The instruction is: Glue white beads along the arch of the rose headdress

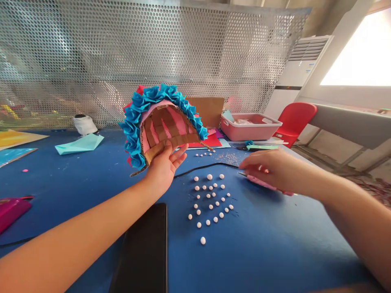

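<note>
My left hand (163,169) grips the lower cardboard edge of a hollow domed cardboard craft piece (183,140), thumb inside. Blue folded-paper flowers (152,95) line its rim, and pink and brown strips show inside. It is held raised above the blue table. My right hand (265,169) is curled over a pink tool with a pointed metal tip (259,182), low over the table; most of the tool is hidden, so I cannot tell whether the fingers are closed on it. Between my hands lie several small white balls (210,206), in loose rows.
A black phone-like slab (146,248) lies near my left forearm. A black cord (201,166) crosses behind the balls. Farther back are a pink basket (252,131), red paper (210,141) and light-blue paper (80,145). A perforated metal screen (122,53) stands behind the table.
</note>
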`<state>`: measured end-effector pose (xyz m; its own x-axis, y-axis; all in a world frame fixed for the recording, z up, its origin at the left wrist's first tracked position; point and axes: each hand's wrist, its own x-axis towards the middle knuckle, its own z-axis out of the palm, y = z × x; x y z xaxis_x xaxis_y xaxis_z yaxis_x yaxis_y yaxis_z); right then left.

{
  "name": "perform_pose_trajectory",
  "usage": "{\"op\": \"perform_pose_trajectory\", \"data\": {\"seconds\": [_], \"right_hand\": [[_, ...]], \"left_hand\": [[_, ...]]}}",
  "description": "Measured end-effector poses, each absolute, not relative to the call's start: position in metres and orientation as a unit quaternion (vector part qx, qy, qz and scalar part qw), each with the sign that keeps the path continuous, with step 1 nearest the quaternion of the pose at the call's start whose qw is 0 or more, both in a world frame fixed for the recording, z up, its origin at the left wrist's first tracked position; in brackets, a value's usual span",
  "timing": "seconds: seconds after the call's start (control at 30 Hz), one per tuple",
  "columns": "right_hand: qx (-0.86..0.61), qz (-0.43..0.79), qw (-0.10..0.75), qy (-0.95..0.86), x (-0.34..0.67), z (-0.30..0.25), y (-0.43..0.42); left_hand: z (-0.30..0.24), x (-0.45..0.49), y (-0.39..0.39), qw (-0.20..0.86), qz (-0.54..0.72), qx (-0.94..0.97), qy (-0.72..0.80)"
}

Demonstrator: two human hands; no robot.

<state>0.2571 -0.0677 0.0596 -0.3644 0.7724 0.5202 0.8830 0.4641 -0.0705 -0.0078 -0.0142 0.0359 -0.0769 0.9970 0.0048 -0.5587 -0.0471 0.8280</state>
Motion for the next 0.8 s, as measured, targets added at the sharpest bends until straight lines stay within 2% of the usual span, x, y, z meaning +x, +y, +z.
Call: {"op": "perform_pose_trajectory", "data": {"seconds": [0.03, 0.1, 0.33, 0.57, 0.67, 0.8], "right_hand": [[-0.477, -0.054, 0.198, -0.855, 0.246, 0.059, -0.068], [-0.457, 0.0, 0.158, -0.876, 0.23, 0.053, -0.069], [-0.522, -0.038, 0.138, -0.841, 0.21, 0.034, -0.078], [-0.474, 0.009, 0.158, -0.866, 0.213, 0.039, -0.076], [-0.475, 0.011, 0.24, -0.847, 0.222, 0.055, -0.075], [-0.462, -0.109, 0.525, -0.707, 0.221, 0.082, -0.085]], "left_hand": [[0.036, -0.007, -0.017, 0.612, 0.637, 0.32, 0.343], [0.036, -0.007, -0.023, 0.644, 0.601, 0.315, 0.353], [0.03, -0.006, -0.038, 0.636, 0.615, 0.297, 0.359], [0.026, -0.007, -0.038, 0.645, 0.597, 0.318, 0.356], [0.024, -0.007, -0.038, 0.644, 0.588, 0.333, 0.359], [0.024, -0.006, -0.04, 0.639, 0.577, 0.355, 0.364]]}}
